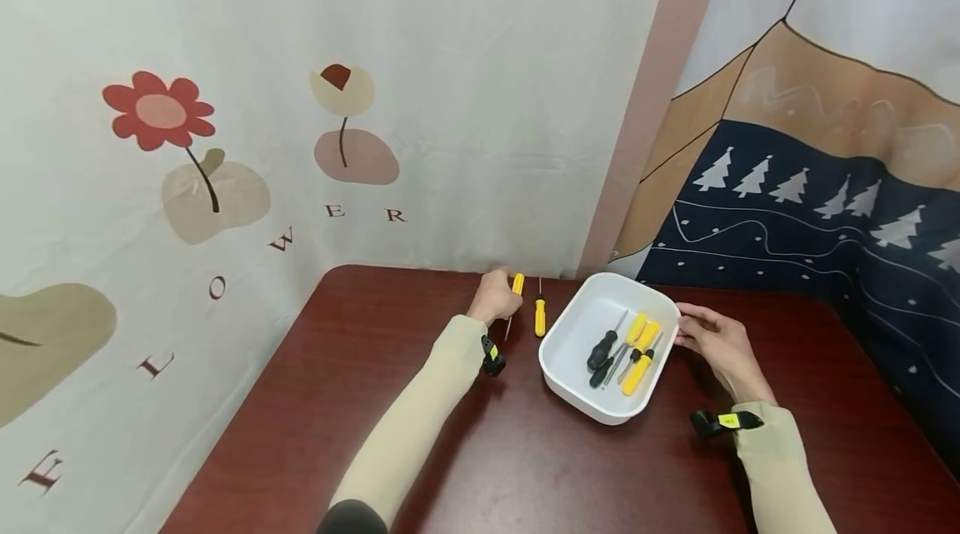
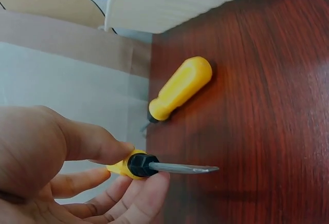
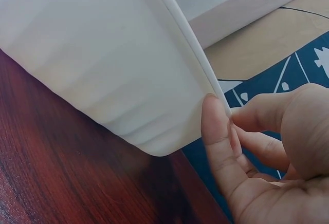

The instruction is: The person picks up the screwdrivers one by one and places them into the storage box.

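My left hand (image 1: 496, 298) pinches a yellow-handled screwdriver (image 2: 134, 165) near the back edge of the table, its metal shaft pointing away from the fingers. Just right of it, a second yellow screwdriver (image 1: 540, 316) lies on the wood, handle toward me. The white plastic basin (image 1: 570, 384) stands to the right of both. In it lie several screwdrivers, some with yellow handles (image 1: 637, 374) and some with black handles (image 1: 602, 349). At the basin's right rim, my right hand (image 1: 722, 351) grips the edge between thumb and fingers, as the right wrist view shows.
The dark red-brown table (image 1: 360, 384) ends at the back against a hanging printed cloth (image 1: 480, 101) with flowers and letters. On the right hangs a dark blue part with white trees (image 1: 787, 184). Each wrist carries a small black camera.
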